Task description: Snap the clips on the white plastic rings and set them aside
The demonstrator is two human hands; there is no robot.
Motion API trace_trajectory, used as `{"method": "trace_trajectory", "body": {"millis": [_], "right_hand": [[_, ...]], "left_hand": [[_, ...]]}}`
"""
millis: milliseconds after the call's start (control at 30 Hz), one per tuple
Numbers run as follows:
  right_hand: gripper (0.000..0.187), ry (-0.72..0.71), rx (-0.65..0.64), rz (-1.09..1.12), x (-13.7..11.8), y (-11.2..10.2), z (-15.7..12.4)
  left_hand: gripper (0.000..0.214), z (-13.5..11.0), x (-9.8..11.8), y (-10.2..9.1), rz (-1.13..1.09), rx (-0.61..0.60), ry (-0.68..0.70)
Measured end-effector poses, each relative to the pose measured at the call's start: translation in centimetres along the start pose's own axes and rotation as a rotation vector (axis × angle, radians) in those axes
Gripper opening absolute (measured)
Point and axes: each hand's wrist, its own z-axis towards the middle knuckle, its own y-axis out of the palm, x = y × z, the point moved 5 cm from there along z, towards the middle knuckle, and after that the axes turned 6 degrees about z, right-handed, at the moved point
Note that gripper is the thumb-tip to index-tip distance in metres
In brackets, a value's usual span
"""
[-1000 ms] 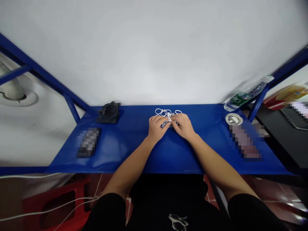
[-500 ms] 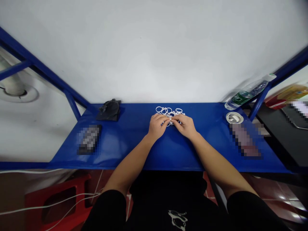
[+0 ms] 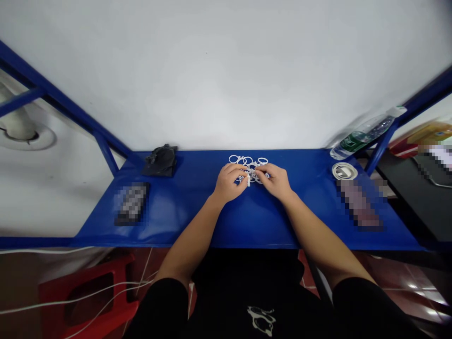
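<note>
Several thin white plastic rings [image 3: 233, 159] lie in a loose, overlapping pile near the back of the blue table. My left hand [image 3: 230, 182] is at the near left of the pile, thumb and fingers pinching a small white plastic piece [image 3: 249, 181] that points downward. On the other side, my right hand [image 3: 274, 181] has its thumb and fingertips closed at a white ring by the pile's middle. A small gap separates the fingertips of both hands. Parts of the pile are hidden behind the fingers.
Leftward on the blue table [image 3: 183, 216] are a crumpled black bag [image 3: 160, 161] and a blurred dark object [image 3: 132, 203]. A water bottle [image 3: 363, 135], a coiled white cable [image 3: 344, 171] and a blurred flat object [image 3: 359, 205] are at the right. A red stool [image 3: 123, 278] stands below.
My hands have moved slightly apart from where their fingertips met. The small white piece now shows hanging from my left fingers, and more of the pile is visible between the hands.
</note>
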Motion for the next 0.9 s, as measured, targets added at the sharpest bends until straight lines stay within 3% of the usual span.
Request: {"method": "trace_trajectory", "body": {"millis": [167,333,533,667,900], "right_hand": [[0.023,0.028,0.016,-0.1,2.4,-1.1,0.7],[0.025,0.021,-0.122,-0.156,3.5,0.5,0.3],[0.031,0.01,-0.218,-0.245,3.9,2.3,-0.4],[0.022,0.004,-0.24,-0.271,4.1,2.2,-0.4],[0.016,-0.017,-0.255,-0.301,4.0,2.2,-0.4]], "left_hand": [[0.009,-0.8,1.1,1.5,-0.025,-0.363,0.073],[0.01,-2.2,1.6,3.7,0.03,-0.644,0.062],[0.015,-2.3,0.9,3.9,0.058,-0.675,0.003],[0.015,-1.8,-0.3,3.6,0.125,-0.652,-0.073],[0.019,-1.7,-1.0,3.5,0.161,-0.61,-0.073]]}}
